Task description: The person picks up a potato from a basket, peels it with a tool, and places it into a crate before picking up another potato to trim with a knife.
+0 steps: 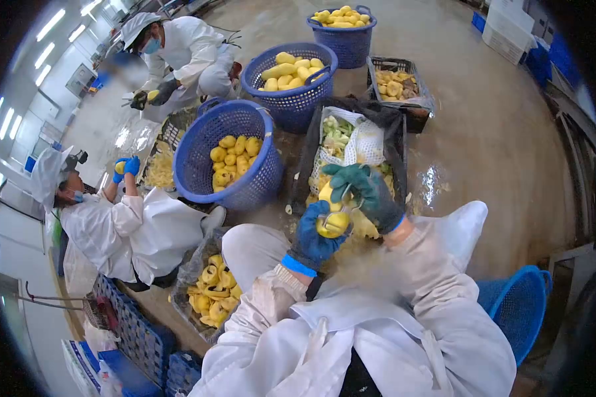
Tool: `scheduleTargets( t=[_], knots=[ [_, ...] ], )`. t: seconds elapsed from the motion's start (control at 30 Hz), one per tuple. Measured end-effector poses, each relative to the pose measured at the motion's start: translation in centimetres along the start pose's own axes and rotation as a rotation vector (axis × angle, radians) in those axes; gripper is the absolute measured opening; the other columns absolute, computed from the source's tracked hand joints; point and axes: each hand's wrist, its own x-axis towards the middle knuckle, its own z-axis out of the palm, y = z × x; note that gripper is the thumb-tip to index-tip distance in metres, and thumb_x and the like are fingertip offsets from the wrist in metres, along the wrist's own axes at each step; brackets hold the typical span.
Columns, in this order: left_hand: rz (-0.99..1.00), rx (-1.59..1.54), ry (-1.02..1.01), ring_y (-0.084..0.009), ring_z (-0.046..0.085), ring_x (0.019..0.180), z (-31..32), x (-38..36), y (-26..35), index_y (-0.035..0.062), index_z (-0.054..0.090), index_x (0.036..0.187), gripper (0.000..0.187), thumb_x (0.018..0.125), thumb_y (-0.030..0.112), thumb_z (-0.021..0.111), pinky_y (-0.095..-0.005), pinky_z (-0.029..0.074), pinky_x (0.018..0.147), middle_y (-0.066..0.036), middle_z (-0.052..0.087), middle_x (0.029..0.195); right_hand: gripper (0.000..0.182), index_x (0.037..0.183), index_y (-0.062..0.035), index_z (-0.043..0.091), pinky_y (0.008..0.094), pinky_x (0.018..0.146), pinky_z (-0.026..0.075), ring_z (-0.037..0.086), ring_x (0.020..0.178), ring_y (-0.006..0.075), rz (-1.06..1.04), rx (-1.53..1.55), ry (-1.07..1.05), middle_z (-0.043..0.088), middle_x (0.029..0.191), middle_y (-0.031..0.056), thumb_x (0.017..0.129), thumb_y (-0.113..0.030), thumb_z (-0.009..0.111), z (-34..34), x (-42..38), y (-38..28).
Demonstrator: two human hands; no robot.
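Note:
My left hand [316, 233], in a dark blue glove, is closed around a pale yellow squash [333, 225] with smooth, bare-looking flesh. My right hand [367, 192], in a green glove, is closed on a metal peeler [346, 200] that lies against the squash. Only part of the peeler shows between the glove and the squash. Both hands are together above my lap, over the near end of a black crate [398, 142] lined with dark plastic. Inside the crate are peel scraps [336, 135] and a white mesh piece [365, 144].
Blue baskets [266, 155], [326, 63] of yellow squash stand ahead. A bagged crate of cut yellow pieces [212, 291] sits by my left knee, a blue basket [526, 311] at my right. Two co-workers [129, 228], [189, 53] in white work at the left.

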Motion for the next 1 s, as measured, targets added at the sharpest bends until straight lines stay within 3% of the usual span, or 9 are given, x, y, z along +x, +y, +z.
scheduleTargets(
  t=[0.13,0.2,0.27,0.37,0.4,0.53,0.67,0.77,1.0],
  knots=[
    [0.079,0.155,-0.004,-0.0307,0.055,0.111,1.8,-0.7,-1.3,0.0038,0.047,0.128,0.048,0.084,0.02,0.059,-0.046,0.047,0.097,-0.015,0.056,0.12,0.017,0.097,-0.0017,0.064,0.0309,0.078,0.05,0.063,0.085,0.0168,-0.132,-0.412,0.376,0.066,0.098,0.0097,0.091,-0.015,0.055,-9.3,0.1,3.6],
    [0.099,0.246,-0.052,-0.0312,0.056,0.11,2.1,-0.4,-1.8,0.0031,0.046,0.128,0.049,0.084,0.02,0.059,-0.045,0.047,0.097,-0.016,0.056,0.12,0.028,0.097,-0.0014,0.064,0.029,0.078,0.05,0.06,0.077,0.0131,-0.468,-0.43,0.094,0.063,0.082,0.006,0.093,-0.027,0.054,-7.2,0.8,3.0],
    [0.052,0.276,-0.037,-0.0316,0.057,0.109,2.3,-0.8,-2.7,0.0024,0.046,0.128,0.05,0.084,0.021,0.059,-0.0445,0.047,0.097,-0.016,0.057,0.12,0.035,0.097,-0.0006,0.064,0.0289,0.078,0.049,0.059,0.071,0.0122,-0.044,-0.019,0.205,0.061,0.073,0.0035,0.092,-0.034,0.058,-3.9,-1.3,2.6],
    [0.032,0.354,-0.038,-0.0316,0.057,0.109,2.7,-0.8,-2.8,-0.0006,0.046,0.128,0.051,0.084,0.022,0.059,-0.044,0.048,0.095,-0.018,0.056,0.121,0.037,0.094,0.001,0.064,0.0306,0.078,0.049,0.06,0.073,0.014,-0.274,-0.414,0.459,0.062,0.073,0.0053,0.092,-0.035,0.057,-11.3,-0.7,4.6],
    [0.036,0.392,-0.043,-0.0316,0.057,0.109,2.7,-0.9,-2.8,-0.0013,0.046,0.128,0.051,0.085,0.022,0.059,-0.0438,0.048,0.095,-0.018,0.056,0.121,0.034,0.093,0.0007,0.063,0.0297,0.077,0.049,0.061,0.075,0.0142,0.008,0.106,0.489,0.062,0.076,0.0071,0.093,-0.032,0.055,-10.3,-1.2,1.8],
    [0.046,0.43,-0.078,-0.032,0.058,0.108,2.7,0.0,-3.4,-0.0029,0.045,0.129,0.054,0.085,0.024,0.06,-0.0431,0.049,0.094,-0.018,0.055,0.123,0.033,0.095,-0.0009,0.063,0.0268,0.07,0.049,0.06,0.072,0.0127,-0.104,-0.094,0.106,0.064,0.085,0.0085,0.094,-0.033,0.054,-5.2,-2.3,1.0],
    [0.044,0.48,-0.08,-0.0314,0.058,0.107,2.9,0.0,-3.0,-0.0018,0.042,0.132,0.055,0.085,0.023,0.06,-0.043,0.049,0.094,-0.018,0.054,0.124,0.023,0.097,-0.0022,0.063,0.0305,0.074,0.05,0.061,0.075,0.0157,-0.057,0.136,0.496,0.065,0.092,0.0104,0.094,-0.023,0.053,-10.3,-2.5,1.3],
    [0.039,0.464,-0.08,-0.0311,0.058,0.107,2.8,-0.1,-3.5,-0.0003,0.041,0.133,0.057,0.085,0.022,0.06,-0.0437,0.049,0.094,-0.017,0.054,0.124,0.02,0.098,-0.0032,0.063,0.0294,0.074,0.05,0.06,0.074,0.0139,-0.125,0.027,0.05,0.064,0.096,0.0098,0.094,-0.021,0.053,-4.6,-3.1,0.1],
    [-0.005,0.439,-0.053,-0.0325,0.054,0.113,3.1,-0.5,-3.3,0.0025,0.04,0.135,0.058,0.085,0.024,0.06,-0.0448,0.047,0.097,-0.018,0.052,0.126,0.03,0.094,-0.0002,0.062,0.0317,0.076,0.051,0.061,0.074,0.0148,-0.101,-0.125,0.383,0.066,0.095,0.0114,0.096,-0.028,0.051,-8.7,-3.5,5.0]
  ],
)
